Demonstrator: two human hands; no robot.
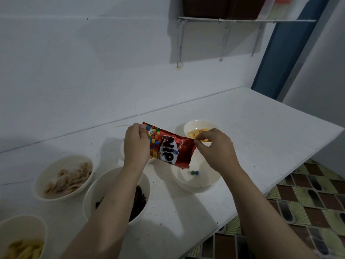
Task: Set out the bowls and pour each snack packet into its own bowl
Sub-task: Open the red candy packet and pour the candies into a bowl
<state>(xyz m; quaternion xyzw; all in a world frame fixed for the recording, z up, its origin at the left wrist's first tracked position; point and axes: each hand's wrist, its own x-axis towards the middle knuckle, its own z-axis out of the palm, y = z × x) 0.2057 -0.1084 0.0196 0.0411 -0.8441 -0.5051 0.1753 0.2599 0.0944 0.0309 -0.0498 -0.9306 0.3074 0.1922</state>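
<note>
Left hand [134,144] and right hand [211,144] gripping tilted red packet [171,146], over bowl [197,181] near table edge

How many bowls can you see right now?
5, maybe 6: far bowl, candy bowl, dark-snack bowl, chip bowl, bottom-left bowl; another seems hidden behind the left hand.

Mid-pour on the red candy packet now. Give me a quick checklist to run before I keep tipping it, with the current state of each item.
1. Packet held at both ends: ok. Left hand grips one end of the red packet, right hand pinches the other.
2. Open corner over the target bowl: ok, it hangs above the rim.
3. Candy landing inside: ok, two candies lie in it.
4. Target bowl free of other snacks: ok.
5. How much is left in the packet: cannot tell.
6. Neighbouring chip bowl clear of the pour: ok, it sits behind.
</note>
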